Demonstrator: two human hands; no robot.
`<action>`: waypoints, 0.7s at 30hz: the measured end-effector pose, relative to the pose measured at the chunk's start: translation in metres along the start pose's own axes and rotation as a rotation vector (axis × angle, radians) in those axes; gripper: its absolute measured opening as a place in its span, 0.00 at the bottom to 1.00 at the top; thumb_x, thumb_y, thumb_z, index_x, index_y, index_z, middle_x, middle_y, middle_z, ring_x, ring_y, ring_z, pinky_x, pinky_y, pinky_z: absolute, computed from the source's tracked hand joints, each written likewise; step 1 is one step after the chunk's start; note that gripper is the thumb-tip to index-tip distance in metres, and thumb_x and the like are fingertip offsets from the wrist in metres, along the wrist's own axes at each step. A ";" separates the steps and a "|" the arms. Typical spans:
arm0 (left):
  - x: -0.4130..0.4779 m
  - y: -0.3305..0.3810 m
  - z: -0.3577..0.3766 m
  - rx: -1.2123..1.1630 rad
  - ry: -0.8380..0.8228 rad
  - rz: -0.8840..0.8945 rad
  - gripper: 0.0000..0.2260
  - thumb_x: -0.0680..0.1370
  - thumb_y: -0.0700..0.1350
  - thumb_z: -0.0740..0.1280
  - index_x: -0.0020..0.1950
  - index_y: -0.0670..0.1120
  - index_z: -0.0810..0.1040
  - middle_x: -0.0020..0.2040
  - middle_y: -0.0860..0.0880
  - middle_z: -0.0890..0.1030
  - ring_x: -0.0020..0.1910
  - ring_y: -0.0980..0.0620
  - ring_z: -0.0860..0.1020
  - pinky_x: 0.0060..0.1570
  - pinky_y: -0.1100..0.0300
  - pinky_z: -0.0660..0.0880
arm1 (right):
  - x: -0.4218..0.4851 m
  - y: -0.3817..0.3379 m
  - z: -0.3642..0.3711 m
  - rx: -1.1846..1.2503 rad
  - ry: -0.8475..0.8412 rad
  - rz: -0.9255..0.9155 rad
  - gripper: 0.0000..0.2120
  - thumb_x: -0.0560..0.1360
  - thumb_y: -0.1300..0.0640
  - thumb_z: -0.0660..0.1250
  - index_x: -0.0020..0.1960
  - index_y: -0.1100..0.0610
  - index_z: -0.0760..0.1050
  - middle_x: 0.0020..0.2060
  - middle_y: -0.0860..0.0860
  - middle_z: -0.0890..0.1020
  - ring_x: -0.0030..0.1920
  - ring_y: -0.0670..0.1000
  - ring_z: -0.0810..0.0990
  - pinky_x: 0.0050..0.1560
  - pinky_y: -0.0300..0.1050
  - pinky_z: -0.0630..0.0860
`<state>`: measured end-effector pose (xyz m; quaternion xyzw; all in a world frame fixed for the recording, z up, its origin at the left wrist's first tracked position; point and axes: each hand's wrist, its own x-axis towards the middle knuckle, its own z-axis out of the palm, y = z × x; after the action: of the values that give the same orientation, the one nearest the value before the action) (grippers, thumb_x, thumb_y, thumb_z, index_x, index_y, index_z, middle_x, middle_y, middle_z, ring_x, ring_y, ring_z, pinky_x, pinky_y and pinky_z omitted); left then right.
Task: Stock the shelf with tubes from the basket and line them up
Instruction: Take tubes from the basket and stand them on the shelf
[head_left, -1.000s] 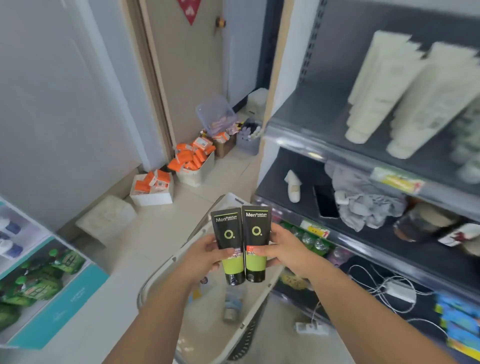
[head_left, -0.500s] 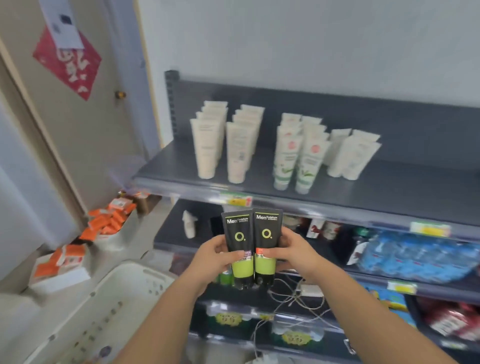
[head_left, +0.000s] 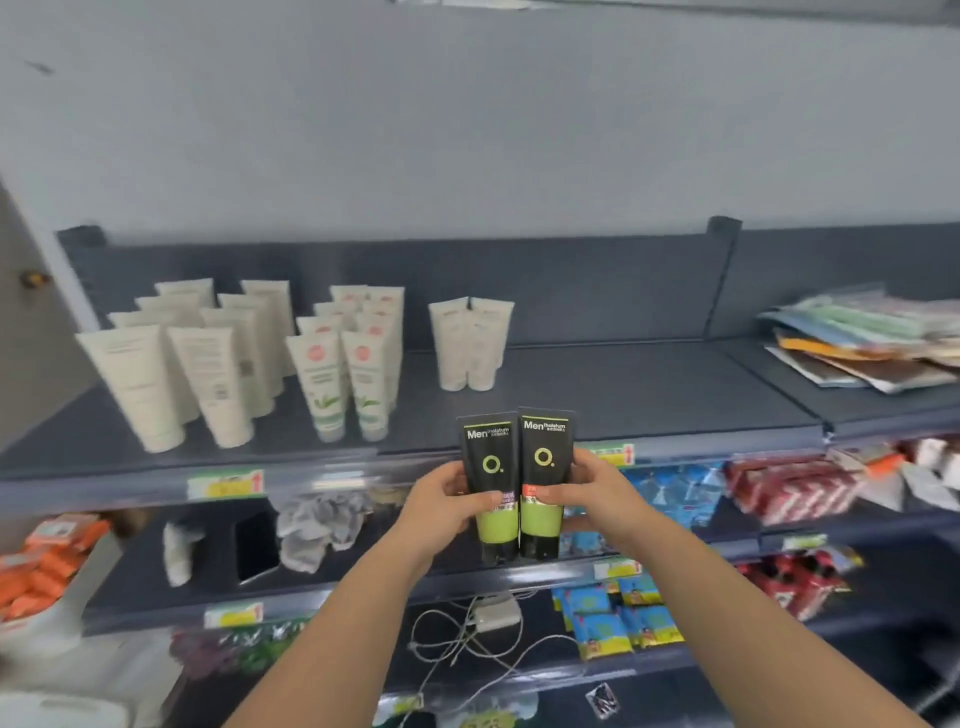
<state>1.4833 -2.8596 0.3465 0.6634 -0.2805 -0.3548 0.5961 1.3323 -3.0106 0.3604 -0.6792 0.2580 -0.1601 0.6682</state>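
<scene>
Your left hand (head_left: 441, 506) and right hand (head_left: 597, 488) each pinch a glossy flat black-green tube (head_left: 491, 483), side by side, white tubes (head_left: 218, 364) at ten o'clock.

Dark shelf (head_left: 623, 395): white tubes (head_left: 208, 364) upright, packets (head_left: 862, 343) stacked right.

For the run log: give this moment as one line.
left hand: holds left tube | right hand: holds right tube | tubes: upright, side by side, caps down | shelf: not yet placed

tubes (head_left: 514, 483): glossy plastic | shelf (head_left: 649, 395): matt dark metal | cloth (head_left: 317, 525): crumpled grey fabric
</scene>
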 end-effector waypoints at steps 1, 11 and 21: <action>0.007 0.007 0.011 0.005 -0.012 0.017 0.15 0.72 0.40 0.75 0.57 0.50 0.80 0.51 0.51 0.85 0.48 0.53 0.81 0.44 0.60 0.74 | 0.000 -0.003 -0.011 0.014 0.023 -0.016 0.20 0.70 0.65 0.75 0.60 0.53 0.77 0.53 0.53 0.85 0.51 0.56 0.85 0.46 0.57 0.83; 0.100 0.056 0.077 0.063 -0.017 0.197 0.16 0.71 0.39 0.76 0.56 0.48 0.80 0.52 0.54 0.83 0.51 0.58 0.81 0.48 0.60 0.79 | 0.048 -0.032 -0.095 0.027 0.215 -0.170 0.19 0.68 0.65 0.77 0.57 0.54 0.79 0.51 0.53 0.85 0.51 0.57 0.85 0.49 0.60 0.82; 0.237 0.067 0.112 0.118 -0.013 0.298 0.17 0.71 0.36 0.75 0.57 0.46 0.78 0.51 0.54 0.82 0.47 0.65 0.79 0.40 0.73 0.75 | 0.167 -0.031 -0.151 -0.201 0.434 -0.258 0.19 0.68 0.66 0.77 0.54 0.50 0.77 0.49 0.49 0.85 0.53 0.52 0.83 0.56 0.51 0.80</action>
<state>1.5367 -3.1226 0.3768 0.6461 -0.4002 -0.2495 0.6002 1.3873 -3.2303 0.3782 -0.7193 0.3210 -0.3592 0.5005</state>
